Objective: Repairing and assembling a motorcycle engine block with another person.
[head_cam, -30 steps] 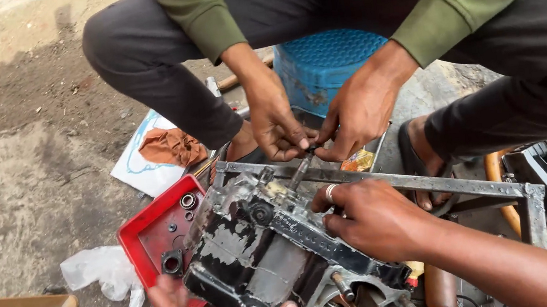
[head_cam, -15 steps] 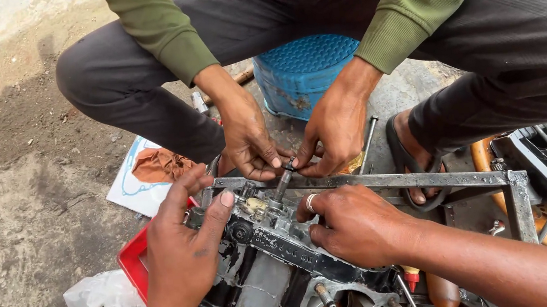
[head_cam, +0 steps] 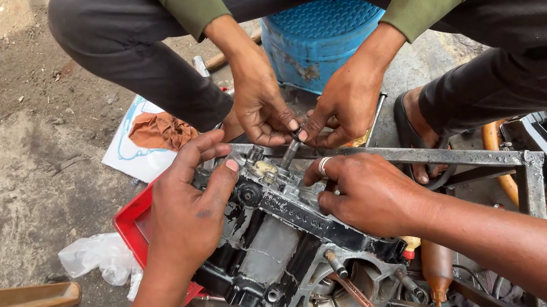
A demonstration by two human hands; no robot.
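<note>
Now steadying engine block (head_cam: 276, 241), near centre, on red tray (head_cam: 133, 222) beside metal frame (head_cam: 450, 154). Best kept pressed flat and unmoving while co-worker's hands (head_cam: 303, 113) work small tool (head_cam: 289, 152) at far edge. Left hand (head_cam: 188, 210) palm-down on block, fingers spread, not clenched. Right hand (head_cam: 366, 194) curled over block's right rim, gripping it, wrist angled in from right.

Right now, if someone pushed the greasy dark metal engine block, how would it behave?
The greasy dark metal engine block looks rigid and probably heavy for its size: thick cast walls. Its oily surfaces may be slippery. The left hand and right hand rest on it, so it would likely shift little.
</note>
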